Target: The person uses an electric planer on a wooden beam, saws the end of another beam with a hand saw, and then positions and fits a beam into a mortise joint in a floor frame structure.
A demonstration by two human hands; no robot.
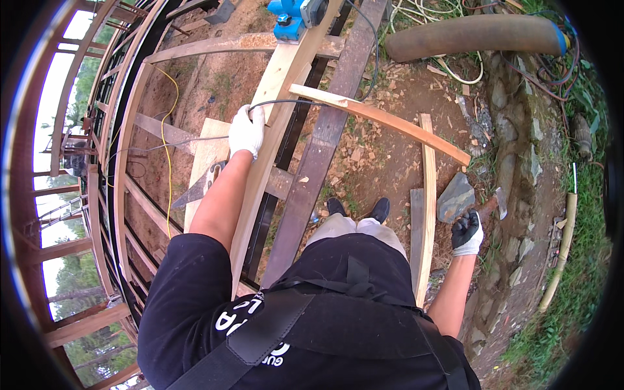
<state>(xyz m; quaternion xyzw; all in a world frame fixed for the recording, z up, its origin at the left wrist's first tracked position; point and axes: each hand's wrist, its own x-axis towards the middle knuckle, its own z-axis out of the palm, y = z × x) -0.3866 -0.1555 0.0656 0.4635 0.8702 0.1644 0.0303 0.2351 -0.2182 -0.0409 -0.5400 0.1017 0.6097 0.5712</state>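
Note:
My left hand (246, 135), in a white work glove, is over a long pale timber beam (276, 110) with its fingers curled. A black power cable (279, 101) runs out past its fingertips and emerges again at the other side, so the hand is closed on it. A handsaw (198, 187) lies beside my left forearm, partly covered by it. Out to the right, my right hand (467, 234), in a white glove with a black palm, is closed around the wooden handle of a hatchet (499, 203). Its metal head points away from me.
A blue power planer (288, 27) sits at the beam's far end. A loose wood strip (383, 120) slants across to the right, near an upright-running plank (426, 208). Beyond are a flat stone (455, 197), a thick brown tube (474, 38) and a stone-edged ditch (510, 169). Wood chips litter the soil.

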